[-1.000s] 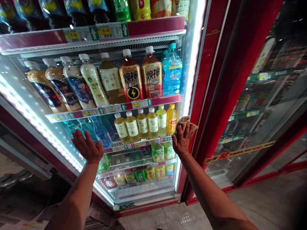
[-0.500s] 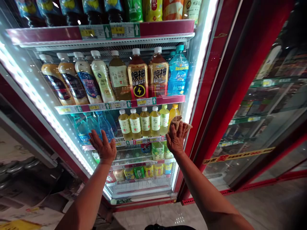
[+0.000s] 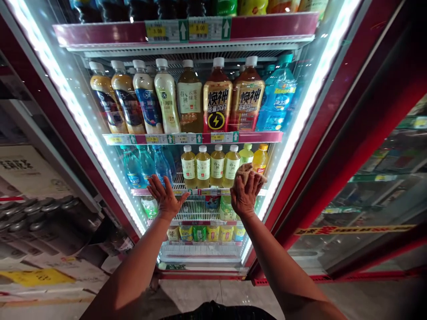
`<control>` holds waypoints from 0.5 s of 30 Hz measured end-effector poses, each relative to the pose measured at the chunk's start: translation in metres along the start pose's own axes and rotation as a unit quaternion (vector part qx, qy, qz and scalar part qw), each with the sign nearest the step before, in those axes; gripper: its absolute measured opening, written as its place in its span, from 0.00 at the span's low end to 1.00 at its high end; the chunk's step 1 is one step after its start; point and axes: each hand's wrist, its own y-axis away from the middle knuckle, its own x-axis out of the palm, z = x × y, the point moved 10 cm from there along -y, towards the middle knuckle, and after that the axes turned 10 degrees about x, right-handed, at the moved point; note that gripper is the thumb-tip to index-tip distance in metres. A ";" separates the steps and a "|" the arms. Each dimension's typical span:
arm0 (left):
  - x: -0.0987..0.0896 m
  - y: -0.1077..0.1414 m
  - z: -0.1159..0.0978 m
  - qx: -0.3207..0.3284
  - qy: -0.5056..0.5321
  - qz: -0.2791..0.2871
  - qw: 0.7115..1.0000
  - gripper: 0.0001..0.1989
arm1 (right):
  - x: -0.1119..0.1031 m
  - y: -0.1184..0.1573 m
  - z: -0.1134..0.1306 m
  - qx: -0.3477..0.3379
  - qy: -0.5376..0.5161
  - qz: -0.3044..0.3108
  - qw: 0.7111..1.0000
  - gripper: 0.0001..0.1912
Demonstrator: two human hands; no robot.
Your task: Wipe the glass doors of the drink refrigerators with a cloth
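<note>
A brown cloth [image 3: 244, 171] lies under the fingers of my right hand [image 3: 245, 198], which presses it flat against the glass door of a drinks fridge [image 3: 196, 27]. Behind the cloth stand a light green bottle [image 3: 246, 153] and an orange bottle [image 3: 260, 159], both partly covered. My left hand [image 3: 166, 198] is open, fingers spread and thumb out to the side, with nothing in it. It is raised at the glass in front of the blue bottles [image 3: 146, 164]; whether the palm touches the pane I cannot tell.
Bright light strips [image 3: 55, 73] run down both sides of the door. Taller bottles [image 3: 218, 95] fill the shelf above. To the right is another red-framed glass door [image 3: 367, 200]. Dark cylinders [image 3: 50, 226] and boxes with a yellow sign [image 3: 38, 276] stand at the left.
The view has swung left, so the fridge sits further right in it. My right hand and the cloth have slid left across the glass, uncovering the orange bottle. My left thumb has spread outward.
</note>
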 end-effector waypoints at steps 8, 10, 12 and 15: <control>0.001 0.005 -0.006 0.055 -0.009 -0.020 0.998 0.58 | 0.003 0.011 0.003 -0.024 0.012 0.007 1.000 0.44; 0.003 0.007 -0.005 0.057 -0.003 -0.013 0.998 0.56 | 0.001 0.000 0.012 0.004 -0.003 -0.019 1.000 0.44; 0.005 0.008 -0.005 0.060 -0.007 -0.005 0.998 0.52 | 0.003 -0.005 0.029 0.012 -0.015 -0.033 0.999 0.43; 0.003 0.009 -0.007 0.065 -0.014 -0.004 0.998 0.47 | 0.014 0.005 0.051 -0.011 -0.019 -0.014 1.000 0.42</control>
